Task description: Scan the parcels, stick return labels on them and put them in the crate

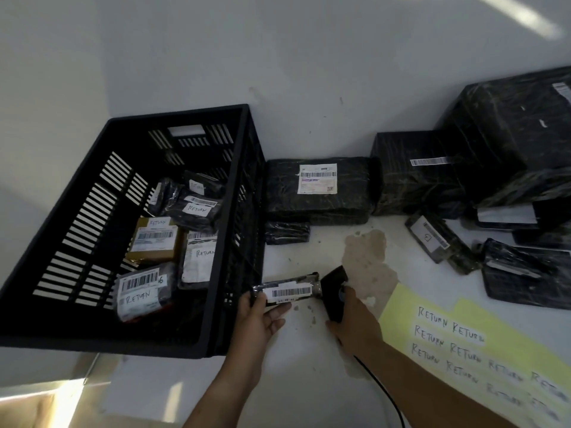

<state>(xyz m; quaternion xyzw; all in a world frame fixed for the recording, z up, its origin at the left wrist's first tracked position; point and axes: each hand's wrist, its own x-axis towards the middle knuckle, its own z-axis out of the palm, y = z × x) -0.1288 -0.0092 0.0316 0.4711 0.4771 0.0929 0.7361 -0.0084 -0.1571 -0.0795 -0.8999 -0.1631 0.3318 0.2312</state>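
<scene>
My left hand (262, 316) grips a small black-wrapped parcel (285, 288) by its left end, its white barcode label facing up. My right hand (355, 322) holds a black corded barcode scanner (333, 288), whose head points at the parcel's right end. Both hover just above the white table, right of the black slatted crate (154, 242). Several parcels with handwritten RETURN labels lie inside the crate. A yellow sheet of RETURN labels (479, 350) lies on the table at the right.
Black-wrapped parcels are piled against the wall behind and to the right: a flat one with a shipping label (318, 186), a box (414, 171), a big one (509, 128), smaller ones (432, 239). A brown stain (367, 254) marks the white table (309, 381).
</scene>
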